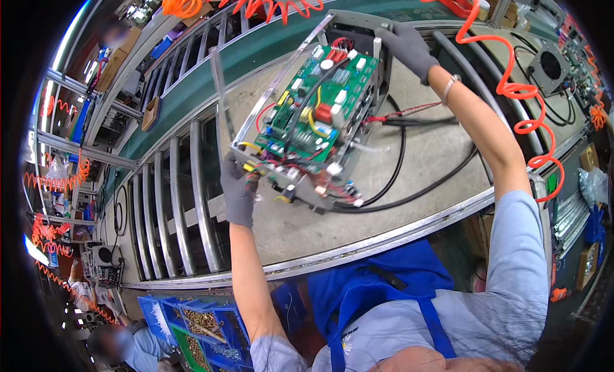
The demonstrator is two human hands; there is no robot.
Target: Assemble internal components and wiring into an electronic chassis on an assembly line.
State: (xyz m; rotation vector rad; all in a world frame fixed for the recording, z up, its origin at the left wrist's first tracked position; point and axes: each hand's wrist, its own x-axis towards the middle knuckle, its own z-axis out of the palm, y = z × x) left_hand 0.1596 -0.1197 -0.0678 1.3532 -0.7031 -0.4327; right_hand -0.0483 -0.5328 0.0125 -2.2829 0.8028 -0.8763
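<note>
While the left hand (240, 194) grips the near left corner of the metal frame (281, 82) over the bench (288, 237) and the right hand (409, 50) its far right corner, the step seems to be positioning it, which next calls for steady two-handed support.

this was a factory floor, most likely an electronics assembly line. metal rollers (200, 199) ran beside the workbench (288, 239), coiled orange hoses (181, 2) hung about the frames, blue bins (157, 317) held loose small fasteners (204, 324), an opened chassis with a green circuit board (342, 90) was being handled, and a co-worker (144, 349) was nearby.
</note>
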